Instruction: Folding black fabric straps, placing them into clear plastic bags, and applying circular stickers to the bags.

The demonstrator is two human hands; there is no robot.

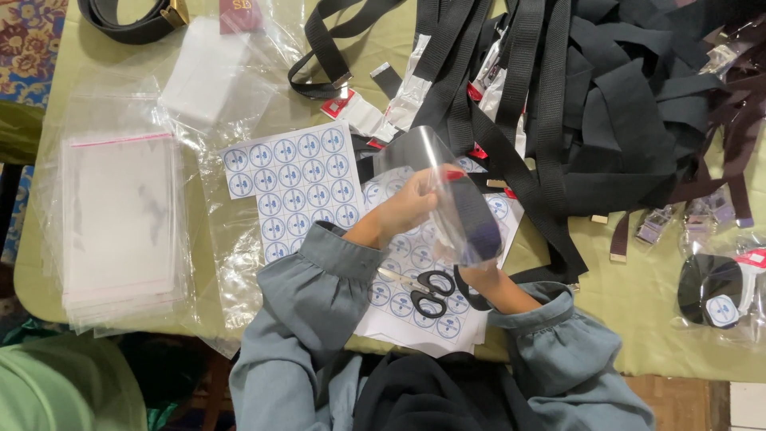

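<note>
My left hand [411, 203] holds up the top edge of a clear plastic bag [435, 172] above the table. A black belt [471, 219] sits inside the bag, with a red tag near its top. My right hand [487, 279] is under the bag's lower end and mostly hidden by it; it grips the belt and bag from below. Black-handled scissors [423, 291] lie on sticker sheets just below my hands.
Sheets of round blue-and-white stickers [291, 187] lie left of the hands. A stack of clear bags [120, 223] sits at the left edge. A big pile of black belts [606, 112] covers the upper right. Bagged belts [714, 291] rest at the right.
</note>
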